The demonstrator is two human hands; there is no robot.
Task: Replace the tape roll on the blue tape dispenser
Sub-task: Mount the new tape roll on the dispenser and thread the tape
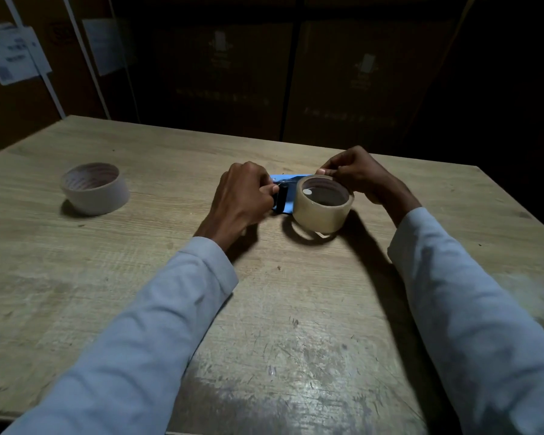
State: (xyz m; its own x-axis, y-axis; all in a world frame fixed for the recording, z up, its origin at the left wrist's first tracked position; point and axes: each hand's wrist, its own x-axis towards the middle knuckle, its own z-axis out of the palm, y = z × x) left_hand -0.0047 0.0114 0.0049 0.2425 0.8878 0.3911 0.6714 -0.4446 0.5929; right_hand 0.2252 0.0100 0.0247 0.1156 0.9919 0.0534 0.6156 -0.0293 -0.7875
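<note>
Both hands were mid-table: left hand (244, 196) clamped on the dispenser (282, 196), right hand (355, 177) pinching the roll (322, 204) on it. Spare core (94, 188) sat well left, edges far off.

Two arms enter from the bottom edge, each covered by a long, loose sleeve of plain pale blue-grey woven cloth, the left sleeve (157, 312) and the right sleeve (471, 309) alike. Each sleeve ends in a folded, buttonless-looking cuff at the wrist. The left hand (242, 196) and right hand (358, 177) are bare, with no visible rings, watch or gloves.
</note>
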